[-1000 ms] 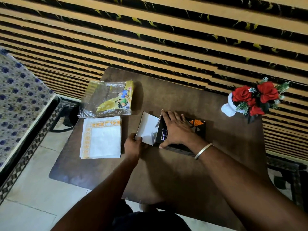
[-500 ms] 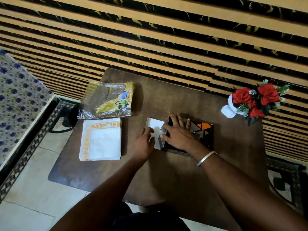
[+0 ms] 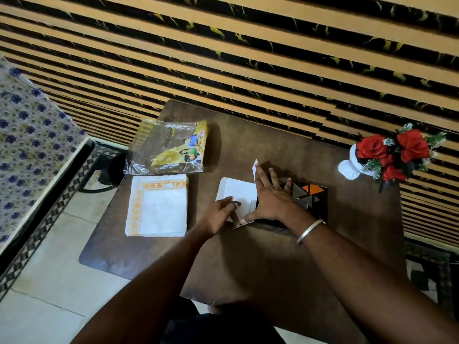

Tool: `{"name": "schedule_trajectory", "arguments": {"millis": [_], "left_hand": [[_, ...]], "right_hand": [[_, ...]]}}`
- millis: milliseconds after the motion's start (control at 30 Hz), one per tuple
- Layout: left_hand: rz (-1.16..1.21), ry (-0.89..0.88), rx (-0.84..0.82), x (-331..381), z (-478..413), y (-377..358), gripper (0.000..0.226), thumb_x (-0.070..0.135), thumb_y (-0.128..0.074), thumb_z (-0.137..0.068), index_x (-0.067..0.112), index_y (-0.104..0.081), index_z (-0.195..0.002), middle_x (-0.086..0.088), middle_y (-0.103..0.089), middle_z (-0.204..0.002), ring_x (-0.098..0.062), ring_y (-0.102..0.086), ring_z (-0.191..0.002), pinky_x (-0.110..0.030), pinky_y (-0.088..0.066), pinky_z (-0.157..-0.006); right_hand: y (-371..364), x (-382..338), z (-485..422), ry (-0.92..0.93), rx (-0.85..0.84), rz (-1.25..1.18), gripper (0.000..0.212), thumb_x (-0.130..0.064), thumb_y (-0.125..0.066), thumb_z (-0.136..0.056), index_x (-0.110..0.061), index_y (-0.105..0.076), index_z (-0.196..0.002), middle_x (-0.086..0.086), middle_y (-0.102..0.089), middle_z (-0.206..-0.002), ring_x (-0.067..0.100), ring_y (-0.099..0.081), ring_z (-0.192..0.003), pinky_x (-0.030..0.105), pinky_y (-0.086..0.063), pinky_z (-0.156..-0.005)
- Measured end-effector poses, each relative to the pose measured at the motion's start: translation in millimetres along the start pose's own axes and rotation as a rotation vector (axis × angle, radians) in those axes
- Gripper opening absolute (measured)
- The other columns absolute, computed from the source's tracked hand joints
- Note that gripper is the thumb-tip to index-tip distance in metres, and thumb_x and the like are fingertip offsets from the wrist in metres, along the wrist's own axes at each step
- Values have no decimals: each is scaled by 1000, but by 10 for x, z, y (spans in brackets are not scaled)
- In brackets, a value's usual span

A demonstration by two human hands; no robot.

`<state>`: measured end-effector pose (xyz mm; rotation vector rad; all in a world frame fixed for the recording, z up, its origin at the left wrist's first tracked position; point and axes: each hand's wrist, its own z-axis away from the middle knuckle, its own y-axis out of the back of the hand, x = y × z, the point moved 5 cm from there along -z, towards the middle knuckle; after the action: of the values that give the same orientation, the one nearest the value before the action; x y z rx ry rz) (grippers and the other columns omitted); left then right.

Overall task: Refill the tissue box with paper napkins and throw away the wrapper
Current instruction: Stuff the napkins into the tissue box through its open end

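Observation:
A black tissue box [image 3: 310,197] with orange and grey triangles lies on the brown table [image 3: 273,256]. Its left end is open, with white flaps [image 3: 238,192] spread out. My right hand [image 3: 270,199] presses flat on the box's open end, thumb on the near flap. My left hand [image 3: 218,214] pinches the large white flap at its near corner. A stack of white napkins [image 3: 159,207] with an orange border lies to the left. Behind it lies the clear plastic wrapper [image 3: 169,150] with yellow print.
A white vase with red roses [image 3: 387,155] stands at the table's right back corner. A striped wall runs behind the table. A blue-flowered cloth on a dark frame [image 3: 29,155] is at the left, with tiled floor below.
The end flaps have swung open wider and lie flatter. My right hand slid toward the open end; my left hand moved onto the large flap.

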<state>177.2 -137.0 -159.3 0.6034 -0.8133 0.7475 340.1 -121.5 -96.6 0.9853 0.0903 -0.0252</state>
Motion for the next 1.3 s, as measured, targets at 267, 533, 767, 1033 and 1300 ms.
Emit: {"name": "schedule_trajectory", "arguments": {"millis": [267,533,767,1033,1300], "left_hand": [[-419,-120,45,-99,-32,-53,55,72,-71,-50,30,-59,-84,5,-51,-145,-12,-38,-140,-31,-38,-111],[-442,-146,170,-97,-86,-138,53,47,-84,-65,17,-67,-104,-2,-48,-143,-22,-38,-136,-32,-31,-115],[-424,-225,657,94,350,529,53,48,-60,-88,14,-57,-128,-12,-51,-136,-32,-49,-123,-41,-38,-104],[-116,556,911,-899,662,1750,127,71,-80,-55,6,-24,-149,-30,-31,-151,-46,-29,-141,-59,-27,-114],[166,513,739,-1195,452,1940,85,48,-95,-42,9,-64,-111,-10,-67,-118,-29,-64,-103,-42,-55,-89]], "right_hand": [[4,4,2,-21,-143,45,168,-82,-77,-35,-16,22,-153,0,35,-159,32,29,-147,71,5,-113],[33,-90,73,-16,-43,185,156,-77,-77,-43,-12,9,-155,12,-4,-160,37,-8,-146,69,-18,-111],[13,-109,52,-6,-18,240,142,-71,-77,-48,-24,4,-156,17,-5,-159,40,-14,-141,67,-24,-107],[13,-117,74,-14,-43,261,127,-71,-77,-52,-28,-14,-154,19,1,-160,42,-7,-144,68,-19,-109],[23,-125,103,-15,-47,255,125,-71,-76,-53,-25,-17,-153,18,2,-161,43,-5,-145,67,-19,-110]]}}
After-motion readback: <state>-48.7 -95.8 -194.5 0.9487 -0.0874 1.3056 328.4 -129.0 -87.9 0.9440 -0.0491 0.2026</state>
